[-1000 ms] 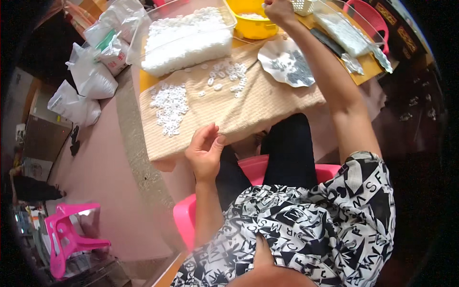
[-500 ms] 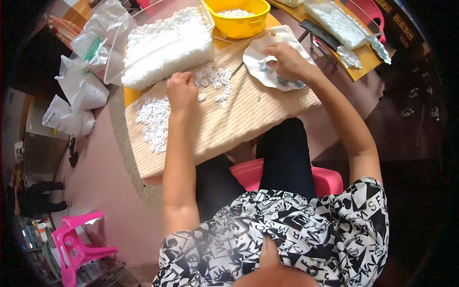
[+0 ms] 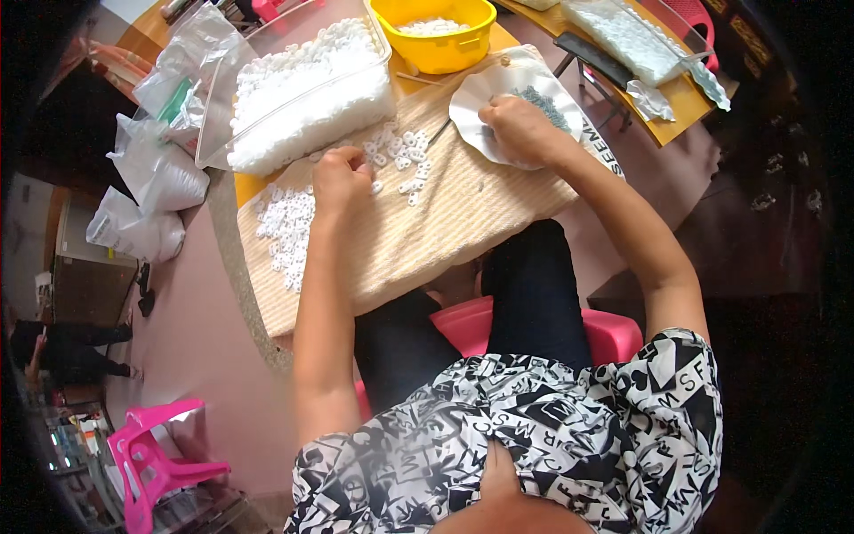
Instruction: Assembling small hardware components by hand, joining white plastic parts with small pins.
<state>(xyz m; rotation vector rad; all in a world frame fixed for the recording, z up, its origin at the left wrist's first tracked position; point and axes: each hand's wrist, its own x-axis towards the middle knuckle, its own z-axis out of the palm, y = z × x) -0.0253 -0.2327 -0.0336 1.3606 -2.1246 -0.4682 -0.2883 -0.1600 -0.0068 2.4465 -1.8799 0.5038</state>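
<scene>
The left hand [image 3: 342,182] curls by the white pieces [image 3: 415,153], the right hand [image 3: 525,131] over the plate [image 3: 466,111], any hold impossible to tell; light, one-piece pinches seem best.

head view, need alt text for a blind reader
A seated person has the left hand beside small white pieces on a beige cloth and the right hand over a wavy white dish of grey pieces. Beyond sit a clear bin and a yellow basin of white pieces.

Capital letters [image 3: 689,381] across the black-and-white shirt [image 3: 534,418] and, apparently, on a white strip [image 3: 604,150] at upper right
</scene>
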